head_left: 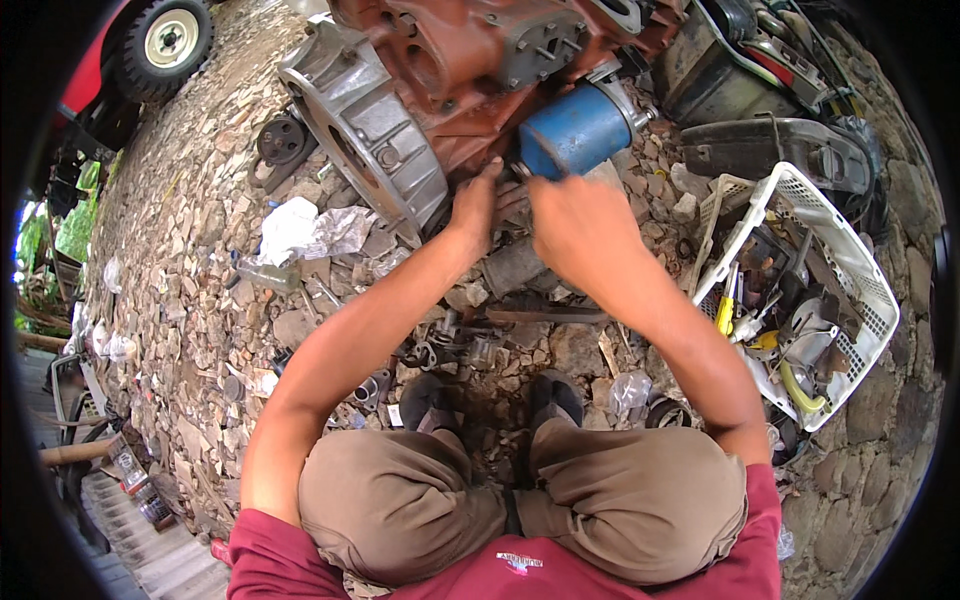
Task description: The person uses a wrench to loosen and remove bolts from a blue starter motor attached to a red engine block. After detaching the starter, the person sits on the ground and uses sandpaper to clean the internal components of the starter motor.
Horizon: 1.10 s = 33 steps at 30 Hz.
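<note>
A large rust-red engine block (450, 70) lies ahead of me, with a grey metal bell housing (375, 130) on its left end. On its right side is a blue cylinder (575, 130) that looks like a filter canister. My left hand (478, 208) reaches in at the block's lower edge, its fingers bent around something small and partly hidden. Just below the blue cylinder, my right hand (585, 225) is closed in a fist beside the left one. Whatever it grips is covered by the fingers.
A white plastic crate (865, 310) of tools and metal parts stands at the right. Behind it lies a dark metal pan (745, 145). A black pulley (282, 140), white rags (300, 232) and a clear bottle (265, 272) lie on the stony ground at left. A red vehicle's wheel (170, 42) stands far left.
</note>
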Tool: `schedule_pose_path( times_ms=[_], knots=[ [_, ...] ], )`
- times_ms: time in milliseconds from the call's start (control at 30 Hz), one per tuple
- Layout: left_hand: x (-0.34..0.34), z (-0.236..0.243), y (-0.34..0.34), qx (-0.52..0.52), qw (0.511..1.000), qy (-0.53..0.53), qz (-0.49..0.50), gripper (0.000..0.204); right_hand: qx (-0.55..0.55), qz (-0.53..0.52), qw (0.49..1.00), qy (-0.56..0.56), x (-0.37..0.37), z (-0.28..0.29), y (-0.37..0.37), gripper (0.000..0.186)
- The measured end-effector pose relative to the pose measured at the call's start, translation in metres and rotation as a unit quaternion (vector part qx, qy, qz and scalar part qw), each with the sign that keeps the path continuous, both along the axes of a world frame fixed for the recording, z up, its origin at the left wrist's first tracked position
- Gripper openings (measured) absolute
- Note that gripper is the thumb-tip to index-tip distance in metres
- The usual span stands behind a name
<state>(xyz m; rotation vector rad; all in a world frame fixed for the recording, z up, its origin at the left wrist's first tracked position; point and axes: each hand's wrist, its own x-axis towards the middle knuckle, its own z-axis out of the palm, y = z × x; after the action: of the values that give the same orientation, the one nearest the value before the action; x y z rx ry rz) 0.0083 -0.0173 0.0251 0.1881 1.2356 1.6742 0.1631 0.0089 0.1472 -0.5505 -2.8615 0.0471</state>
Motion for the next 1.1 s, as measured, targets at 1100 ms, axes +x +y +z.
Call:
schedule_pose_path(
  times_ms=[1100],
  knots=[
    [-0.022, -0.018, 0.006, 0.063, 0.989, 0.002, -0.131, 0.044, 0.028, 0.018, 0.999, 0.026, -0.018, 0.017, -0.012, 0.023]
  ],
)
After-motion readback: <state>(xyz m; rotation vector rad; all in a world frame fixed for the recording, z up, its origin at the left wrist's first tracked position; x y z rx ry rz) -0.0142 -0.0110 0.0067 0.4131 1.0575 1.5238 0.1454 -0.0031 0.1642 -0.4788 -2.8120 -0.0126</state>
